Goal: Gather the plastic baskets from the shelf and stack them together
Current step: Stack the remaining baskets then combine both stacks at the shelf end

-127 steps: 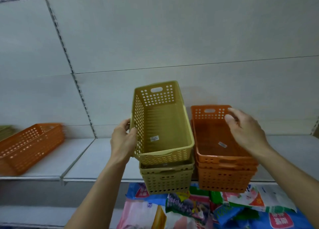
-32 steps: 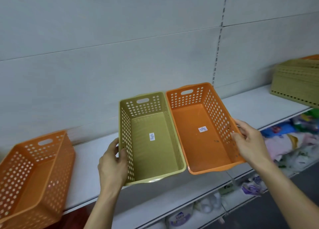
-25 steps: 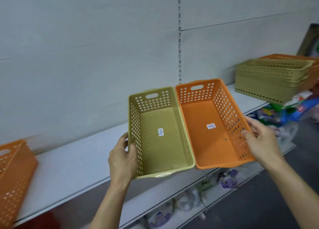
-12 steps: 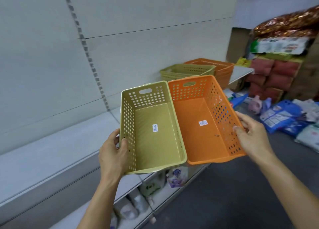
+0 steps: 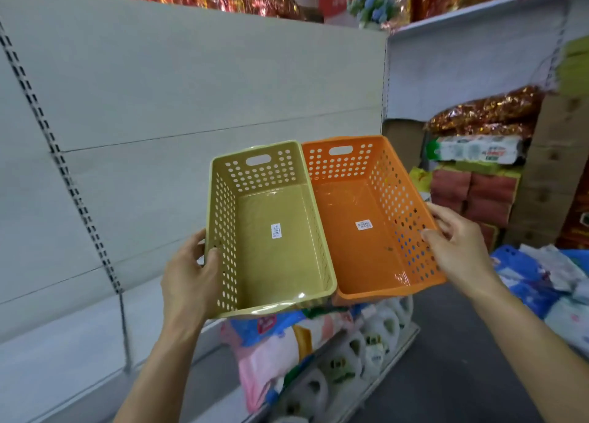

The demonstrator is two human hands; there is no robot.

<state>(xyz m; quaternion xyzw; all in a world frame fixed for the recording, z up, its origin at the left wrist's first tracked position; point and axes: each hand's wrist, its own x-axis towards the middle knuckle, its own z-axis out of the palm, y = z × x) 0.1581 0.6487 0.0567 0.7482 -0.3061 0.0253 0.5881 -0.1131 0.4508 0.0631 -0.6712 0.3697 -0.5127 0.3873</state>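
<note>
I hold two perforated plastic baskets side by side in the air, their long walls touching. My left hand (image 5: 191,279) grips the left wall of the olive-green basket (image 5: 280,247). My right hand (image 5: 459,247) grips the right wall of the orange basket (image 5: 360,256). Each basket is open side up, tilted toward me, with a small white sticker on its floor. The stacks of baskets on the shelf are out of view.
A white shelf (image 5: 63,352) and its back panel (image 5: 191,87) run along the left. Packaged goods (image 5: 287,343) and white bottles (image 5: 357,355) lie on the lower shelf. Stacked packages (image 5: 471,186) and cartons stand at the right, bags (image 5: 548,282) on the grey floor.
The view has swung right along the aisle with both baskets still held. The shelf's basket stacks have left the frame; the end shelving and piled goods have come closer.
</note>
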